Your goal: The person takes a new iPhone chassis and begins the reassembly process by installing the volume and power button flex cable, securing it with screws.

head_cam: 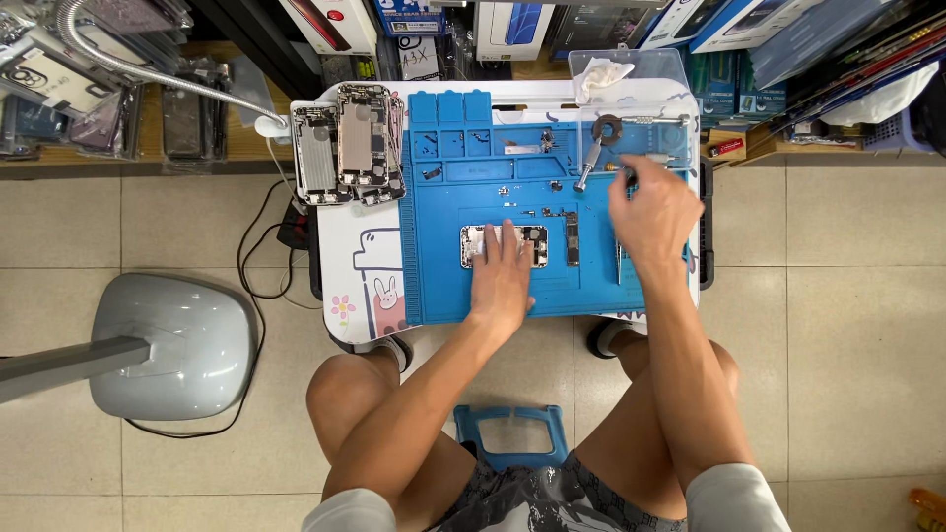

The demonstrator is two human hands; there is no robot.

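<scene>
My left hand (500,271) lies flat and open on the opened phone body (504,245), pinning it to the blue work mat (443,286) at the middle of the bench (345,246). My right hand (652,212) is up near the mat's far right edge, fingers pinched by a screwdriver (588,164); I cannot tell whether it grips anything. I judge the strip-down well along: a narrow circuit board (573,239) lies just beside the phone body, small parts dot the mat's trays, and more stripped phone shells (347,144) sit stacked at the left. Whatever remains inside is hidden under my palm.
</scene>
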